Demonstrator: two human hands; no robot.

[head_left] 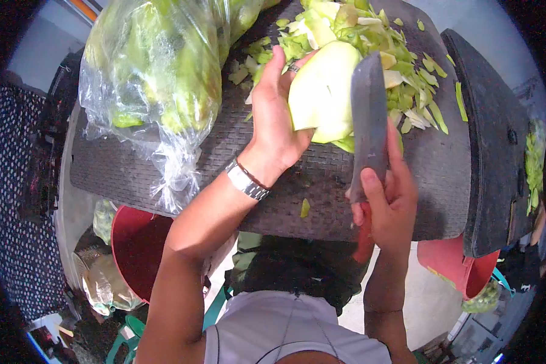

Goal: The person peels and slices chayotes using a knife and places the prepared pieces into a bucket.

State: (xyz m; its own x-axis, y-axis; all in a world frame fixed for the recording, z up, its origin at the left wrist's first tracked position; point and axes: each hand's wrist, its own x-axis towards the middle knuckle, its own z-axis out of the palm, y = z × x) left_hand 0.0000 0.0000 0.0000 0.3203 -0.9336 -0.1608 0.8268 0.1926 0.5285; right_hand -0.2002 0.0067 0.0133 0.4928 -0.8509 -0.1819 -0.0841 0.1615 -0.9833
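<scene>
My left hand point(276, 118), with a watch on its wrist, is closed around a large pale green peeled fruit point(324, 91), perhaps a green mango or papaya. In my right hand point(391, 203) is a knife point(369, 115) with a broad dark blade and a reddish handle. The blade stands point up along the fruit's right side; whether it touches the flesh I cannot tell. Behind the fruit lies a heap of green and whitish peelings point(415, 91). Left of my left hand rests a knotted clear plastic bag point(158, 79) full of green fruit.
All this is on a dark woven-textured table point(267, 212). A red bucket point(139, 249) stands below its front left edge, another red container point(449, 264) below the right. A black padded panel point(494, 139) borders the table on the right. One small peel point(304, 208) lies near the front edge.
</scene>
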